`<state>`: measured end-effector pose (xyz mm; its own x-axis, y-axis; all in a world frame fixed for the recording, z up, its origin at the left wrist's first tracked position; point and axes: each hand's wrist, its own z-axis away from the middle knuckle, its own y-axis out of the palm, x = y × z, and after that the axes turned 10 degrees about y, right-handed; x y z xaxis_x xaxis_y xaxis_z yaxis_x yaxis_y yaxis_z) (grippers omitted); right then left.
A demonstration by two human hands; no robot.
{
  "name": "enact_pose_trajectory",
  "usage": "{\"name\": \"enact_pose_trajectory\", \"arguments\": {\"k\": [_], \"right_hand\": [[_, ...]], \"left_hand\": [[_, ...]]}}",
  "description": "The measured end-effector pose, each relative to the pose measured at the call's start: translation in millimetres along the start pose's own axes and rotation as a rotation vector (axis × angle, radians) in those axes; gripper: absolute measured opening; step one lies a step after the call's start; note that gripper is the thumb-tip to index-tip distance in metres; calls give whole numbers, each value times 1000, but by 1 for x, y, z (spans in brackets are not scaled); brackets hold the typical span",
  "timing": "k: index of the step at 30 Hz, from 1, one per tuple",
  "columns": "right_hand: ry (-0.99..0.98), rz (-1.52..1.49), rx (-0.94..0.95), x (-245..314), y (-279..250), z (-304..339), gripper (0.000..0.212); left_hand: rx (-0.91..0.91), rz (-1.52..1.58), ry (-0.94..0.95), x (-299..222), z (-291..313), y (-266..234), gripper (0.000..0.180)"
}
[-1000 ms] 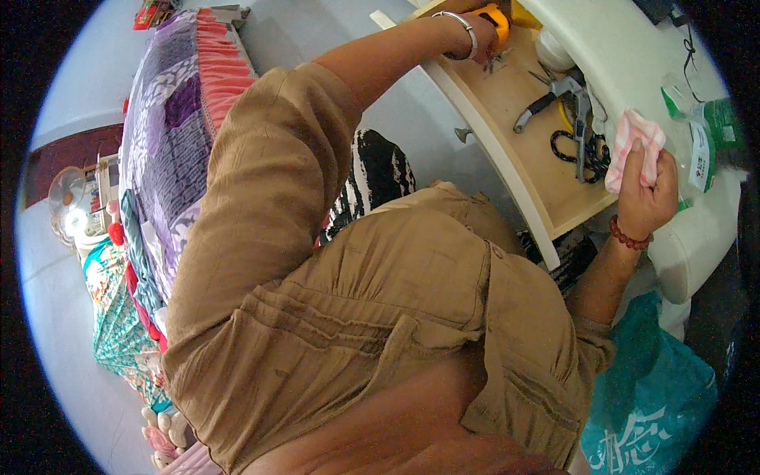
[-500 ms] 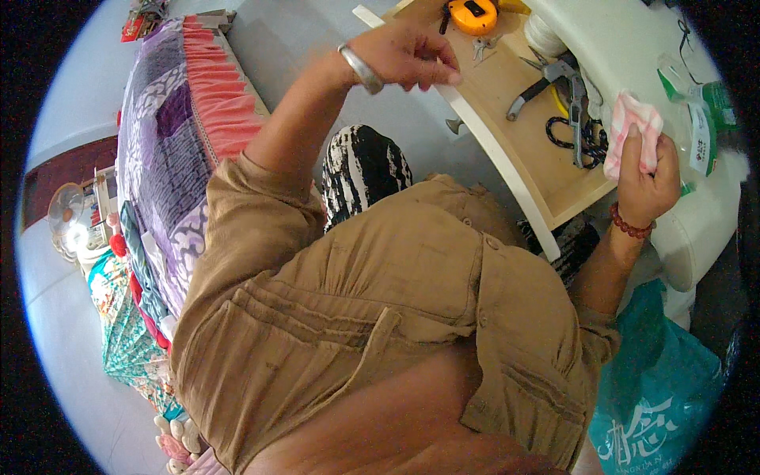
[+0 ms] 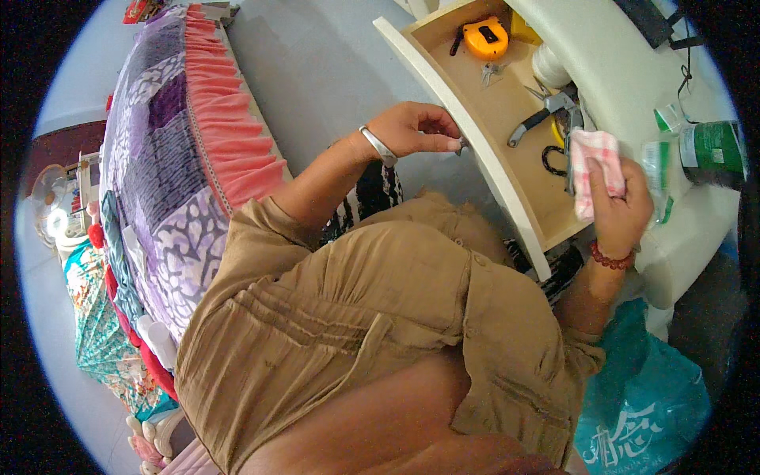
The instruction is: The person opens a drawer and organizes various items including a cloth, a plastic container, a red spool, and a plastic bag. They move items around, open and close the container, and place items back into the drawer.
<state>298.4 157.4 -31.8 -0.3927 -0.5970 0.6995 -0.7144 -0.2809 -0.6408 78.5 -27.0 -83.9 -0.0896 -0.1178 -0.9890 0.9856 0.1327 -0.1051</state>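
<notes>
Cream-fronted pale wooden drawer (image 3: 518, 178) on the right is pulled out, not pushed back in, orange round tape measure (image 3: 485, 39) at its far end. Left hand (image 3: 412, 131) is half-curled at its small dark knob (image 3: 463, 147), can't tell if gripping; right hand (image 3: 625, 202) is clutching a pink-and-white checked cloth (image 3: 596, 170) by the near right corner.

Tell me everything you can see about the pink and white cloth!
The cloth is pink and white with a checked-looking pattern. It looks like soft fabric, bunched into a crumpled pad. The right hand grips it, thumb pressed across it. In the picture it overlaps the open drawer; whether they touch, I can't tell.
</notes>
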Motion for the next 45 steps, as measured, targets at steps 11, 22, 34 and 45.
{"name": "enact_pose_trajectory", "arguments": {"k": [11, 22, 34, 45], "right_hand": [[130, 106, 604, -27, 36, 0, 37], [272, -514, 111, -19, -42, -26, 53], [205, -588, -159, -40, -28, -36, 58], [215, -522, -253, -28, -17, -33, 58]], "left_hand": [[-50, -126, 65, 5, -16, 11, 33], [-79, -204, 453, 33, -104, 30, 39], [-158, -238, 497, 34, -159, 39, 32], [-539, 92, -292, 191, -167, 47, 23]]}}
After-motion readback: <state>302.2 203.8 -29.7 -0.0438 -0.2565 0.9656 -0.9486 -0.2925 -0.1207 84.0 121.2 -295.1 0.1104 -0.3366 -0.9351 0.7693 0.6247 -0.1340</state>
